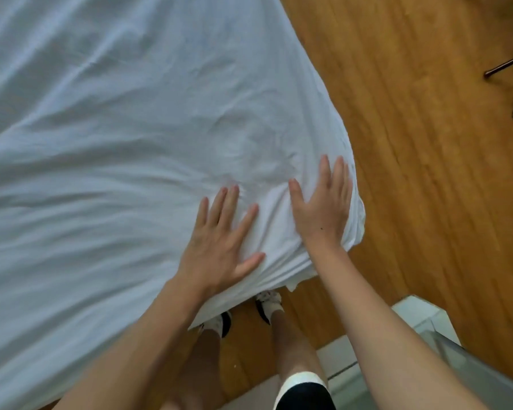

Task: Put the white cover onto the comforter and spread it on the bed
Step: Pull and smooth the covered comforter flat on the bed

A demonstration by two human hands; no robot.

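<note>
The white, creased cotton cover (125, 137) lies spread over the bed and fills the left and far part of the view, its near right corner hanging just past the mattress edge above the brown wooden plank floor (427, 143). The comforter itself cannot be seen; a soft bulk under the cloth suggests it is already inside.

Both hands rest flat on that near right corner. The left hand (219, 247) lies palm down with fingers spread and straight, and the right hand (323, 205) sits just beside it, nearer the bed's right edge, fingers likewise straight. Neither grip holds anything: both are wide, pressing rather than pinching. That suits the step, which seems to be smoothing the corner, pushing filling and air out toward the edge so the cloth lies even.

The person stands at the foot of the corner, white shoes (268, 303) close under the overhang, to lean weight onto the palms.

Wrinkles fan out from the hands, so some smoothing likely remains.
</note>
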